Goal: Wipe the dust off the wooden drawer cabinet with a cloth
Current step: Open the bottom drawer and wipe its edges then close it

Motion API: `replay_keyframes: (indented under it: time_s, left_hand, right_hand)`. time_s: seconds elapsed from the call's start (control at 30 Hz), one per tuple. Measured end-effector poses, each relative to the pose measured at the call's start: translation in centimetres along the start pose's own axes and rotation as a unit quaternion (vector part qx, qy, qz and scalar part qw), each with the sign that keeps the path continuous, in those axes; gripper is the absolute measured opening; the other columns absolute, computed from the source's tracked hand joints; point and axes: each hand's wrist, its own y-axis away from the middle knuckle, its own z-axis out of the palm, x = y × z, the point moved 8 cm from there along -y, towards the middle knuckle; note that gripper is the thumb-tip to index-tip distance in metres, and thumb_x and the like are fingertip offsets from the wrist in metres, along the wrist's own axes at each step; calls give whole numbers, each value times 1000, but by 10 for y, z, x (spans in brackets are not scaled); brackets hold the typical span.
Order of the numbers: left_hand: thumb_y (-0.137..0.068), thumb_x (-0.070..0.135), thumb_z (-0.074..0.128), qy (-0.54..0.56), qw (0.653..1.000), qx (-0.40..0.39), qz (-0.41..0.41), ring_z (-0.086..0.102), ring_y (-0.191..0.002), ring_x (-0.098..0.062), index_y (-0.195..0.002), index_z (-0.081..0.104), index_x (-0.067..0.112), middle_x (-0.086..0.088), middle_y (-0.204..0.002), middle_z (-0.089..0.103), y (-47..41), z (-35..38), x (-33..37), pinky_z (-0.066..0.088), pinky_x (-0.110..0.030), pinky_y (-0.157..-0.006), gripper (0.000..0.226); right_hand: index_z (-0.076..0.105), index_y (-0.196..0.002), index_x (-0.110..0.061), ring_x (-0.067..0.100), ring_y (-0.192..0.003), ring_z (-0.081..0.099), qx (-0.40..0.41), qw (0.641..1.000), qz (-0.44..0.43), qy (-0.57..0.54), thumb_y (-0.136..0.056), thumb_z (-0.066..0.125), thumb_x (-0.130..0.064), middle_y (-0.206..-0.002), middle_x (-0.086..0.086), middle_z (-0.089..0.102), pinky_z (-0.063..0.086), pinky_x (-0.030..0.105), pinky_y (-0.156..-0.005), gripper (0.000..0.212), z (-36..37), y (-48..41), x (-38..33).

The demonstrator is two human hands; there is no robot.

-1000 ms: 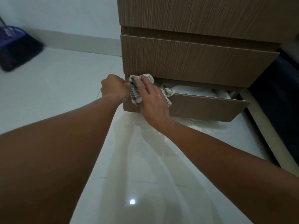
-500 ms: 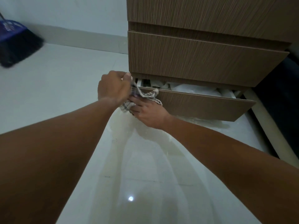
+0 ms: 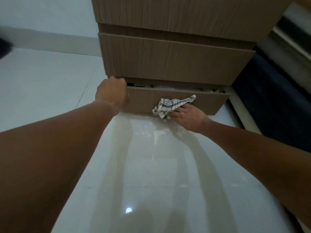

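Cloth [image 3: 173, 105]: checked, bunched, pressed flat against the front of the bottom drawer [image 3: 208, 102], right of centre. Right hand [image 3: 188, 116] below it, fingers spread under and behind the fabric, pinning it to the wood. Left hand [image 3: 111, 96] curled closed over the drawer's left top corner. Drawer pulled partly out of the cabinet [image 3: 175, 59]; 2 upper fronts shut. Glossy floor [image 3: 134, 165] beneath. 0.5 s ago both hands met at the left corner; the cloth has since travelled right.
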Motion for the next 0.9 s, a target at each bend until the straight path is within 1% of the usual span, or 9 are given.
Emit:
replay_keyframes:
  time_s: [0.2, 0.33, 0.43, 0.57, 0.63, 0.7, 0.77, 0.8, 0.9]
  left_hand:
    - [-85, 10, 68, -43, 994, -95, -45, 61, -110, -39, -124, 59, 0, -18, -112, 62, 5, 18, 20, 51, -46, -90, 41]
    - [-82, 21, 71, -64, 994, -86, -14, 46, -131, -38, -140, 47, 5, -14, -137, 53, 0, 26, 44, 43, -51, -106, 65]
    - [-86, 22, 69, -52, 994, -96, 20, 32, -142, -38, -154, 28, 7, -11, -152, 40, -6, 33, 69, 32, -55, -114, 81]
    - [-89, 28, 66, -49, 987, -149, 15, 25, -148, -37, -160, 14, 6, -12, -165, 20, -7, 42, 83, 25, -55, -119, 90]
    - [-91, 30, 65, -40, 988, -151, 1, 34, -143, -38, -156, 25, 6, -15, -160, 30, -4, 34, 87, 31, -56, -115, 80]
    - [-92, 28, 64, -31, 995, -94, 14, 56, -119, -38, -139, 48, 7, -19, -131, 57, -1, 12, 96, 46, -52, -100, 54]
    - [-92, 25, 65, -31, 998, 2, 48, 65, -94, -33, -128, 60, 10, -15, -107, 67, 4, -18, 110, 53, -47, -86, 39]
    - [-92, 24, 64, -25, 996, 50, 69, 65, -97, -34, -130, 60, 12, -15, -111, 67, 5, -32, 117, 53, -47, -87, 40]
    - [-95, 30, 60, -41, 982, 132, 125, 33, -146, -34, -154, 38, 15, -10, -158, 39, 0, -62, 135, 31, -53, -116, 65]
  right_hand:
    - [54, -141, -15, 29, -148, 30, 0, 993, 121, 18, -91, 40, -15, -150, 2, 49, 44, 43, -98, 53, 7, 66, 60]
    - [33, -154, -11, 35, -135, 40, 42, 957, 246, -146, -90, 51, -2, -161, 7, 30, 49, 46, -101, 67, 16, 87, 95]
    - [45, -146, -12, 34, -124, 54, 142, 867, 371, -300, -90, 53, 4, -148, 7, 49, 51, 44, -99, 59, 18, 97, 112]
    - [68, -116, -15, 29, -99, 65, 200, 701, 559, -394, -87, 49, 8, -111, 8, 69, 55, 38, -83, 41, 19, 111, 122]
    - [71, -114, -17, 28, -96, 65, 214, 611, 626, -435, -88, 50, 4, -105, 9, 71, 55, 35, -82, 40, 21, 117, 122]
    - [71, -117, -17, 24, -99, 65, 270, 535, 645, -475, -90, 51, 0, -108, 7, 70, 53, 33, -88, 38, 16, 122, 121]
    - [72, -114, -15, 19, -100, 63, 356, 508, 630, -466, -92, 52, -3, -110, 5, 69, 52, 29, -91, 31, -6, 130, 129]
    - [71, -112, -14, 16, -99, 61, 395, 512, 618, -447, -92, 53, -3, -112, 5, 67, 49, 22, -89, 29, -21, 134, 137]
    - [69, -112, -14, 9, -102, 52, 462, 535, 578, -408, -93, 55, -2, -123, 7, 52, 38, 1, -84, 28, -57, 137, 173]
